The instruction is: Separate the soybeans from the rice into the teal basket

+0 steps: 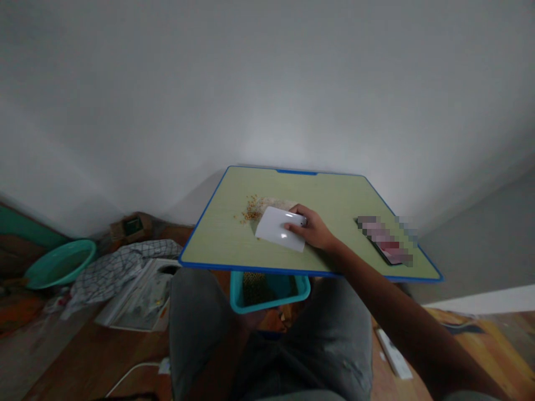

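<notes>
White card [279, 228], glossy and flat-ish, sits tilted on the green surface [334, 195] (blue edging), right hand [313, 229] clamped on its right edge: fingers over the top face, thumb side hidden, so grip is a pinch on the card. Card's lower edge touches the surface, just right of and partly over a scatter of yellow-brown grains [251, 210]. Grains lie at the card's upper-left corner, some pale dust behind the card's far edge.

Relative to the card:
- phone [387, 242], screen blurred out, well to the right, near the surface's right edge
- teal basket [270, 292] below the surface's near edge, directly under the card, held at lap level; dark grainy fill in its left part
- left hand not visible; forearm runs under the surface toward the basket, can't tell its state
- grey-trousered knees either side of the basket

Far left of the card, on the floor: checked cloth [121, 267], teal basin [61, 263], papers [146, 298]. White bar-shaped item [393, 353] on the floor lower right.
</notes>
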A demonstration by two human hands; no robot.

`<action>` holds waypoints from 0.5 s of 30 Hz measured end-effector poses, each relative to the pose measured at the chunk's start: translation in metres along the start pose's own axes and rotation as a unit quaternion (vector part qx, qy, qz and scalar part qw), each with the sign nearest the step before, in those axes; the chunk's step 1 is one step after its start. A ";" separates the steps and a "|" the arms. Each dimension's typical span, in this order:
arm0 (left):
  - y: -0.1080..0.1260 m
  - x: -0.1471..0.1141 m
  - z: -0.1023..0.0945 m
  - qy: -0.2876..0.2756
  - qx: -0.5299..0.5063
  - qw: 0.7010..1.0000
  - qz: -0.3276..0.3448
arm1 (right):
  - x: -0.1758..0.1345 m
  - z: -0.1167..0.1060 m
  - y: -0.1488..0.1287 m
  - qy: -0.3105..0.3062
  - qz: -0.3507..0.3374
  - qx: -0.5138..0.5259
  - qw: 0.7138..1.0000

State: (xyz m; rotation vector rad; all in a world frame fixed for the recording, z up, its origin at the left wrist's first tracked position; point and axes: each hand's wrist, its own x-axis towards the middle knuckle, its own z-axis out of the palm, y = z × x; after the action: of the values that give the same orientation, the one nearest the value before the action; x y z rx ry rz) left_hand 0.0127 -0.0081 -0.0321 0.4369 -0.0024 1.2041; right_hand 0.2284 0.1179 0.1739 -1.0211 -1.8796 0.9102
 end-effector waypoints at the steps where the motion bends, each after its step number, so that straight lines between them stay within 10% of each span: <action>1: 0.002 0.001 0.002 -0.003 -0.005 1.000 0.003 | 0.000 0.000 0.000 -0.008 0.000 0.001 1.000; 15: 0.007 0.005 0.006 -0.035 -0.007 0.999 0.028 | -0.005 0.004 -0.010 -0.156 0.050 0.088 0.983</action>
State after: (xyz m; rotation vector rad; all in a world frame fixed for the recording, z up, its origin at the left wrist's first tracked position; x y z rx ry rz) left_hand 0.0097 -0.0033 -0.0230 0.4693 -0.0838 1.2419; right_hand 0.2239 0.1086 0.1794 -0.9113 -1.9709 1.3353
